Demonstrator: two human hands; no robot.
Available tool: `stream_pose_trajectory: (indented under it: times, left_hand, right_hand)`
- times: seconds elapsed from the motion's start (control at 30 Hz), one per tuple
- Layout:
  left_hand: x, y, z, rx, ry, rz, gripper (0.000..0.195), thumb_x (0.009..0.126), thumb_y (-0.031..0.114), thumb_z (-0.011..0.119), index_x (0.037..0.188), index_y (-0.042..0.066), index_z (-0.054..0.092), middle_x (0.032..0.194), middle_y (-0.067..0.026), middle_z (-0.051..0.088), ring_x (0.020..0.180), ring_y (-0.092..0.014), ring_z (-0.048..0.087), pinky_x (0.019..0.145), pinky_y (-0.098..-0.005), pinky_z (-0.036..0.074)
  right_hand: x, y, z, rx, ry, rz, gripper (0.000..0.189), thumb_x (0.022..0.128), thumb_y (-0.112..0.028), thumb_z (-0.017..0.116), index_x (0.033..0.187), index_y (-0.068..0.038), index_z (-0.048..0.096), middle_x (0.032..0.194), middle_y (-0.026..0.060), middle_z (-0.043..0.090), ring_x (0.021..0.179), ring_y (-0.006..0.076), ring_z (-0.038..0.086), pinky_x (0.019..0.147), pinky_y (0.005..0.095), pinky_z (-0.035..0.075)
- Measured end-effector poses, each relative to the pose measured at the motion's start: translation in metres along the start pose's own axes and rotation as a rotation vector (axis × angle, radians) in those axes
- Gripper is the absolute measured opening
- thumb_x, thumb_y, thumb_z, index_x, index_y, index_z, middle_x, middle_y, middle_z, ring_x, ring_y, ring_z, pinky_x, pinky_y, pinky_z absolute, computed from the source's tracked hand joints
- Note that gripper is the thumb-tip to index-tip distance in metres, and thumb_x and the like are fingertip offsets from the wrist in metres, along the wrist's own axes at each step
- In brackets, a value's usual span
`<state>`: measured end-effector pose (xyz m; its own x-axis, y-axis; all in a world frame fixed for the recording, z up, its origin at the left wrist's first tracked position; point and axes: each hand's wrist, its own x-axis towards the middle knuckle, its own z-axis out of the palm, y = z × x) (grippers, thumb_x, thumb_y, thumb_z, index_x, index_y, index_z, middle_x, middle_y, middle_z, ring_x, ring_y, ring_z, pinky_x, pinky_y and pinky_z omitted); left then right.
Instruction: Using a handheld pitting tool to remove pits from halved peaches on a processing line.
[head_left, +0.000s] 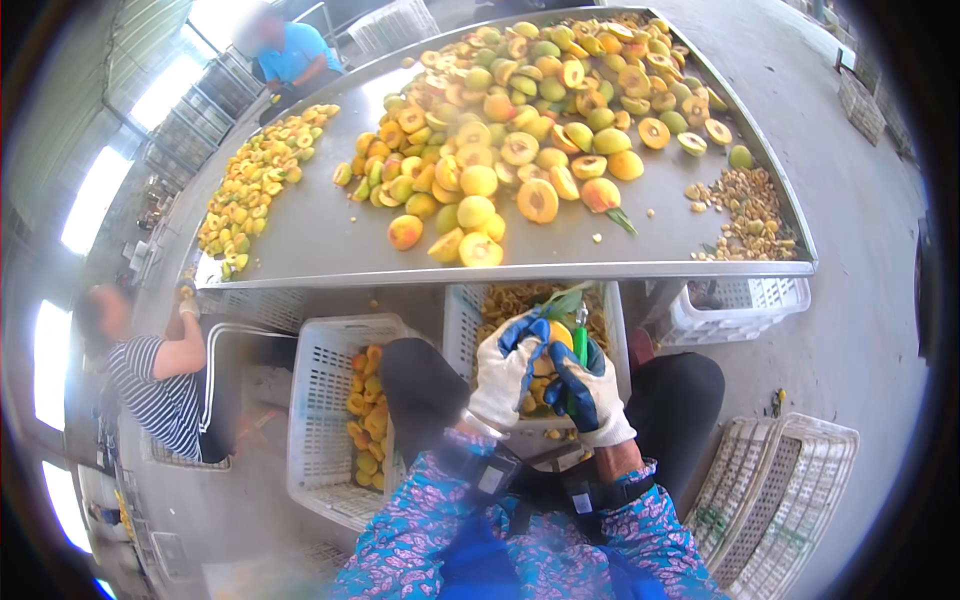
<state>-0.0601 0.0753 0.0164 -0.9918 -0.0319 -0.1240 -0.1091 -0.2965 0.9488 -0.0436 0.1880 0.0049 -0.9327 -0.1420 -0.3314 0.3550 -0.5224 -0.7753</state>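
Both my hands wear white gloves with blue coated fingers and meet above a white plastic crate (616, 330). My left hand (510, 367) grips a yellow-orange peach or similar stone fruit (559, 335), with green leaves (566, 302) at its top. In my right hand (589, 390) is a green-handled tool (580, 341) with a metal tip pointing up; its fingers also touch the fruit. The crate below holds brownish pieces and some orange fruit. Beyond it, a metal table (525, 274) bears a large heap of whole and halved fruit (517, 150).
At left stands a white crate (315, 420) of fruit halves. Pits (739, 214) lie at the table's right corner, halves (255, 184) at its left. Empty-looking crates (795, 480) stand lower right. One person (161, 360) sits left, another (296, 56) beyond the table.
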Motion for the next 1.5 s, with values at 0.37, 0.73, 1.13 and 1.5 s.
stream_pose_trajectory:
  times: [0.37,0.73,1.13,1.5]
  left_hand:
    - [-0.019,-0.030,-0.023,0.178,0.091,0.055,0.019,0.075,0.003,0.056,0.093,-0.002,0.054,0.081,-0.0043,0.058,0.074,-0.010,0.054,0.067,-0.0210,0.044]
    - [-0.020,-0.007,-0.007,0.386,0.006,0.128,0.024,0.074,0.003,0.055,0.098,-0.002,0.052,0.088,-0.0082,0.058,0.080,-0.013,0.055,0.073,-0.0230,0.043]
    - [-0.005,-0.004,-0.034,-0.119,0.173,0.033,0.014,0.078,0.013,0.057,0.075,-0.001,0.057,0.074,-0.0063,0.060,0.064,-0.010,0.055,0.063,-0.0206,0.044]
    - [0.011,-0.007,-0.050,-0.274,-0.004,-0.316,0.041,0.083,0.032,0.046,0.113,0.005,0.042,0.106,-0.0089,0.048,0.093,-0.017,0.049,0.078,-0.0276,0.042]
  right_hand:
    - [-0.016,0.047,0.005,0.174,-0.053,-0.021,0.019,0.079,-0.020,0.055,0.094,-0.008,0.050,0.068,0.0010,0.053,0.045,0.0100,0.051,0.034,0.0195,0.036]
    - [0.005,0.069,-0.006,0.428,-0.170,0.045,0.013,0.080,-0.023,0.051,0.084,-0.011,0.049,0.063,-0.0003,0.051,0.045,0.0114,0.048,0.038,0.0213,0.038]
    - [-0.022,0.025,0.001,0.325,0.081,-0.056,0.027,0.079,-0.025,0.055,0.096,-0.006,0.049,0.070,0.0036,0.050,0.043,0.0095,0.044,0.037,0.0201,0.036]
    - [-0.006,-0.009,0.020,-0.075,0.177,0.003,0.040,0.072,-0.027,0.064,0.102,-0.004,0.050,0.076,0.0048,0.055,0.046,0.0082,0.049,0.040,0.0184,0.038]
